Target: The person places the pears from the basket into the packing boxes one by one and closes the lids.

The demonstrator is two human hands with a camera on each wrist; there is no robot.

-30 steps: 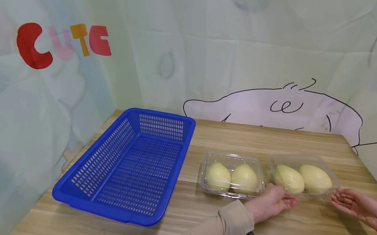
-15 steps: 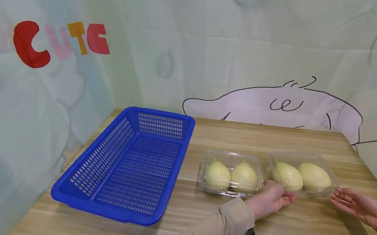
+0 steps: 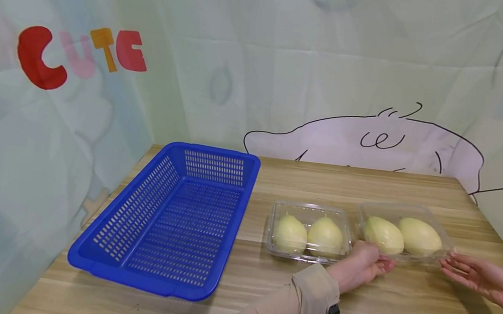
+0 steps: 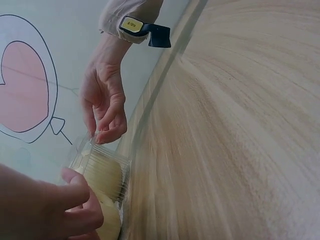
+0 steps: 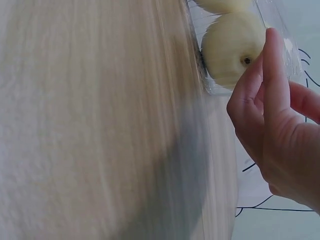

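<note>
In the head view, a clear plastic box (image 3: 392, 208) with two pale yellow pears (image 3: 418, 237) inside lies tilted at the right of the table. At its near left corner, my left hand (image 3: 361, 266) pinches the edge with thumb and fingers. My right hand (image 3: 485, 278) pinches the near right corner, its fingertips at the lid's edge in the right wrist view. A second clear box (image 3: 289, 255), also with two pears (image 3: 325, 236), stands just left of the first, behind my left wrist. The left wrist view shows both hands along the same side of the held box.
A long blue plastic basket (image 3: 139, 282) with slotted walls stands on the left of the wooden table (image 3: 256, 299). Printed cloth (image 3: 214, 72) hangs behind the table and down its left side. Black straps sit on both wrists.
The head view has shifted very slightly. Both hands keep their places at the right-hand box, and the boxes and basket stay put.
</note>
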